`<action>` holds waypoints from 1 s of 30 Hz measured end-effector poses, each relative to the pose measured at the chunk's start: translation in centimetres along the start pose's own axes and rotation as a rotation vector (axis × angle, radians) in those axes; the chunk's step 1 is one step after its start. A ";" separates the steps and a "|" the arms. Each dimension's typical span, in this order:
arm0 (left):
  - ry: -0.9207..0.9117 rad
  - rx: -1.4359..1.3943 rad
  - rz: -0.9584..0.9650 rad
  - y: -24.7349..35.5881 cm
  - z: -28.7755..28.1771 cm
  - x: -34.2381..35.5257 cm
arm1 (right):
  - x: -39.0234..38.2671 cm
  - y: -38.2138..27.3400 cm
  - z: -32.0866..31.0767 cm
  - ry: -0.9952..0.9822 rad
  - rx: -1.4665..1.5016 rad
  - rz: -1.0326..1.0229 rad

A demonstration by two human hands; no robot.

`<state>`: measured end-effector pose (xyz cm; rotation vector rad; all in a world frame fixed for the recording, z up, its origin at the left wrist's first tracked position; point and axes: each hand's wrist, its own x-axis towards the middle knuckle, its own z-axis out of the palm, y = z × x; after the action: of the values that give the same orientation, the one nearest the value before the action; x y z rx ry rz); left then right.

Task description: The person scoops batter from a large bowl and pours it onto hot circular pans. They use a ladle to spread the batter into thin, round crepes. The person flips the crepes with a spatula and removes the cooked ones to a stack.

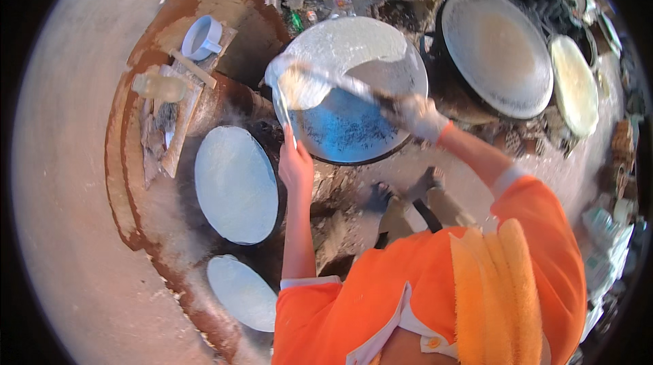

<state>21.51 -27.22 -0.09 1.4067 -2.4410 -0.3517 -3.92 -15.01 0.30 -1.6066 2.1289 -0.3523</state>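
Before me is a large round griddle (401, 79), its far part coated with pale batter (367, 40) and its near part bare, dark and bluish. My left hand (296, 169) is closed round the handle of a white bowl-like scoop (277, 74) held over the griddle's left side; pale batter shows in it. Wearing a whitish covering, my right hand (416, 117) grips a long flat spatula-like tool (350, 84), whose far end reaches the scoop. Motion smears the tool and scoop, so whether they touch is unclear.
More round griddles, one with pale batter (237, 185), one bare (500, 52), stand left and right. A flatbread (575, 86) lies far right. A white mug (202, 37), a wooden stick (193, 68) and a plastic bottle (160, 87) rest on the left ledge.
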 end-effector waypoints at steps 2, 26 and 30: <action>-0.029 0.192 -0.024 -2.0 -1.3 -3.2 | 0.4 -2.0 -0.8 -0.022 0.025 0.030; -0.147 -0.872 -0.224 1.1 -13.4 -21.1 | -15.9 -1.2 -0.1 -0.377 1.519 0.271; 0.059 -1.226 -0.154 0.4 -15.5 -12.4 | -9.9 -11.7 11.2 -0.154 1.413 0.352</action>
<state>32.92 -17.18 12.68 0.9461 -1.4607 -1.4685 13.58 -8.23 -2.10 -0.4000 1.3107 -1.1870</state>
